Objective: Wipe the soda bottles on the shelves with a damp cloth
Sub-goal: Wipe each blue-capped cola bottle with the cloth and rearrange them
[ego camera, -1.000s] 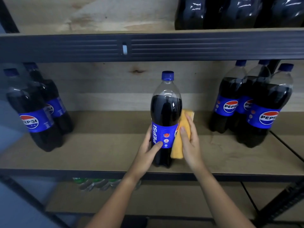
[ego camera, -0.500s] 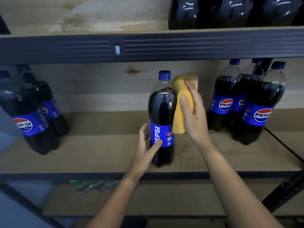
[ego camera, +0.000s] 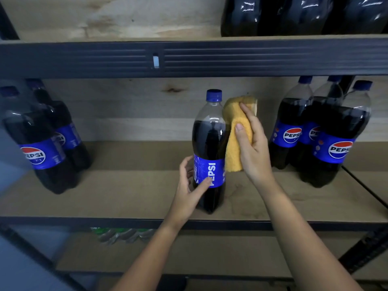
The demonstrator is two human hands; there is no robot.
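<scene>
**Cloth at the shoulder of the middle Pepsi bottle, left hand bracing the label**

At the far left of the middle shelf (ego camera: 126, 192), a pair of Pepsi bottles (ego camera: 42, 148) stands close together near the back, well apart from the work in the centre. A broad stretch of bare board lies between them and the person's arms.

In the centre, the single Pepsi bottle (ego camera: 210, 148) stands upright near the front edge of the shelf, blue cap on. The left hand (ego camera: 189, 185) holds it low down, thumb laid across the blue label and fingers curled behind it. Just to the bottle's right, the right hand (ego camera: 252, 143) grips a folded yellow cloth (ego camera: 235, 131), fingers wrapped over it, pressing it against the bottle's upper side beside the clear shoulder.

The step in hand appears to be wiping this one bottle, with its right flank under the cloth. The next move likely calls for turning the bottle with the left hand, or carrying the cloth round to the front and the cap, keeping the base planted so it does not slide toward the front edge.

To the right, a cluster of three Pepsi bottles (ego camera: 327, 139) stands near the right wrist, so a wide sweep that way risks knocking them. Overhead, the dark steel shelf beam (ego camera: 252, 57) sits not far above the cap, limiting any lift. More dark bottles (ego camera: 294, 15) stand on the shelf above, and green-labelled bottles (ego camera: 121, 234) lie on the one below.
</scene>
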